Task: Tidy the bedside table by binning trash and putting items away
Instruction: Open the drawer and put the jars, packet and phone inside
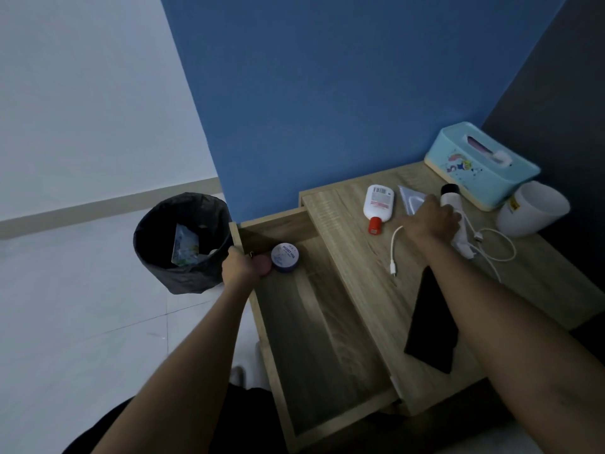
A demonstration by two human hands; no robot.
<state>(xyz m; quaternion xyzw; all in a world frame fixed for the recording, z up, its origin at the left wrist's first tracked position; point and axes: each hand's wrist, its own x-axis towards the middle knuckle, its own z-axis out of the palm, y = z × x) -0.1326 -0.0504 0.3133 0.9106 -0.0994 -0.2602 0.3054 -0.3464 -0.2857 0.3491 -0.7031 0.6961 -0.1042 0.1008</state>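
Note:
The wooden bedside table [347, 224] has its drawer [314, 339] pulled out to the left. My left hand [245, 265] grips the drawer's front edge, right beside a round blue-lidded jar [284, 257] that stands inside the drawer. My right hand [433, 219] reaches over the tabletop, its fingers on a white bottle with a black cap [451, 199] and over a clear plastic wrapper [411, 199]. Whether it grips the bottle is hidden. A white lotion bottle with a red cap [378, 206], a white cable [491, 247], crumpled white tissue [463, 247] and a black phone [430, 326] lie on the table.
A bin with a black liner [180, 242] stands on the floor left of the drawer, with a carton inside. A light blue tissue box [481, 167] and a white cup [532, 208] stand at the table's back right, against the blue wall.

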